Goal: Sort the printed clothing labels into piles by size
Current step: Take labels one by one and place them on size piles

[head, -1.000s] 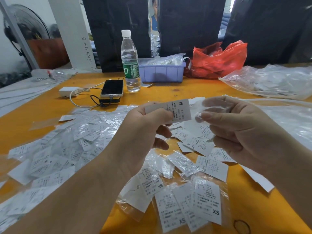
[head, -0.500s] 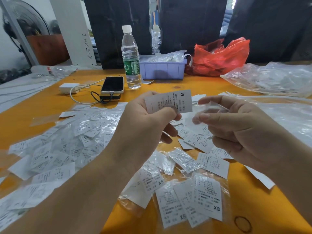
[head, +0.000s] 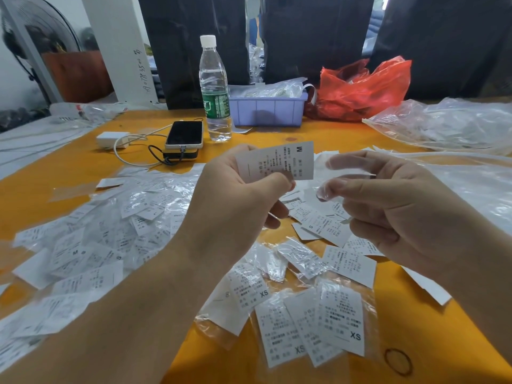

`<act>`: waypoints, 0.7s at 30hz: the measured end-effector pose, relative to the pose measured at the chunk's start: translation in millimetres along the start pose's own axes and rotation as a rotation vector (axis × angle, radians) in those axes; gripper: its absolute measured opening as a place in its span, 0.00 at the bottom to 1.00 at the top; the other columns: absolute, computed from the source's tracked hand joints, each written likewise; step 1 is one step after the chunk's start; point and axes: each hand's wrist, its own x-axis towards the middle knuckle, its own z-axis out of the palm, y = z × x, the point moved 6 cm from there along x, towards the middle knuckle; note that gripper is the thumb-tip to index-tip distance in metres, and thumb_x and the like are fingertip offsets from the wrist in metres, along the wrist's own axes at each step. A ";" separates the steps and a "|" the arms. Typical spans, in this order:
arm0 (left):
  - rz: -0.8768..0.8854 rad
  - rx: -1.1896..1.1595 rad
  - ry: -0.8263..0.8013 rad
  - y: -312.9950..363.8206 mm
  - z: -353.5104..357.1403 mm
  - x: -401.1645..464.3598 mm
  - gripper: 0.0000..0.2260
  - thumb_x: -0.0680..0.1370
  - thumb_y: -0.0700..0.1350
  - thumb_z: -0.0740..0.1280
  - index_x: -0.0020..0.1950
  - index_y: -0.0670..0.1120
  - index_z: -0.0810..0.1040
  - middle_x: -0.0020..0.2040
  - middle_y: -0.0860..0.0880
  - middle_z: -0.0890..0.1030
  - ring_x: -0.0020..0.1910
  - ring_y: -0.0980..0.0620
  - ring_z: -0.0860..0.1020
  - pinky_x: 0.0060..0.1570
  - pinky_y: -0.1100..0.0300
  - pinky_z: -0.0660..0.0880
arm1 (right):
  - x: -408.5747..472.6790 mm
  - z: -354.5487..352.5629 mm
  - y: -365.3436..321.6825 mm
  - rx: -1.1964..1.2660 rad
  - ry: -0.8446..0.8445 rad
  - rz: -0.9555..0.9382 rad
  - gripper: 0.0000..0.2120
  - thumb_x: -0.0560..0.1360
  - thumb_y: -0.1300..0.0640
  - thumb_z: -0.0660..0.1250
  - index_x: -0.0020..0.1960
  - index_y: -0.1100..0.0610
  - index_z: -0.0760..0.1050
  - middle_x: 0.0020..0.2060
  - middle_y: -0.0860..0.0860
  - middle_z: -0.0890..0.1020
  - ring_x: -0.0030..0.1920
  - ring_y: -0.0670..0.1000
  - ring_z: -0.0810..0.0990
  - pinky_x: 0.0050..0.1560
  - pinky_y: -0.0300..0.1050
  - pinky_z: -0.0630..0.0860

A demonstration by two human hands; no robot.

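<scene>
White paper label printed M (head: 277,162) sits pinched between thumb and fingers of my left hand (head: 235,200), held up over the orange table (head: 69,167). My right hand (head: 388,206) pinches a thin clear plastic sleeve (head: 340,173) just beside it at three o'clock. At six o'clock lie bagged white XS labels (head: 318,328); at nine o'clock a loose heap of white labels (head: 97,239). At twelve o'clock stand a clear water bottle (head: 214,90) and a lilac plastic bin (head: 267,110).
</scene>
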 end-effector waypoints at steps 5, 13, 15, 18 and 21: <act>-0.005 0.030 0.016 -0.2 -0.5 -0.3 0.05 0.74 0.37 0.71 0.44 0.46 0.78 0.36 0.49 0.83 0.26 0.55 0.79 0.27 0.62 0.78 | 0.1 -1.0 -1.5 -0.005 0.004 -0.028 0.20 0.64 0.62 0.71 0.56 0.58 0.76 0.36 0.58 0.84 0.20 0.44 0.58 0.17 0.35 0.56; -0.018 0.006 0.026 -1.4 -0.5 -1.0 0.04 0.73 0.36 0.71 0.42 0.42 0.77 0.35 0.48 0.83 0.26 0.54 0.79 0.27 0.64 0.76 | 0.5 -0.1 -2.8 0.019 -0.034 -0.041 0.19 0.63 0.62 0.72 0.54 0.57 0.76 0.37 0.55 0.83 0.20 0.43 0.58 0.17 0.32 0.58; -0.021 -0.008 0.011 -1.7 0.5 -1.4 0.05 0.73 0.36 0.71 0.42 0.43 0.76 0.35 0.47 0.83 0.27 0.53 0.79 0.27 0.63 0.77 | 0.4 1.5 -2.2 0.009 -0.045 -0.039 0.22 0.61 0.61 0.73 0.54 0.57 0.76 0.37 0.55 0.83 0.20 0.43 0.57 0.17 0.33 0.57; -0.039 -0.030 -0.045 -2.2 4.2 -1.8 0.04 0.74 0.36 0.70 0.44 0.43 0.77 0.38 0.45 0.83 0.28 0.53 0.80 0.29 0.62 0.78 | 0.4 2.3 -2.4 0.013 -0.050 -0.039 0.22 0.61 0.61 0.73 0.55 0.57 0.76 0.39 0.55 0.84 0.20 0.43 0.58 0.17 0.33 0.56; -0.075 -0.045 -0.128 -4.4 11.2 -2.7 0.04 0.75 0.37 0.69 0.47 0.44 0.78 0.40 0.46 0.83 0.31 0.54 0.80 0.31 0.61 0.78 | 0.0 2.3 -3.0 0.038 -0.057 -0.041 0.20 0.63 0.63 0.71 0.54 0.57 0.76 0.39 0.55 0.83 0.20 0.43 0.58 0.18 0.34 0.54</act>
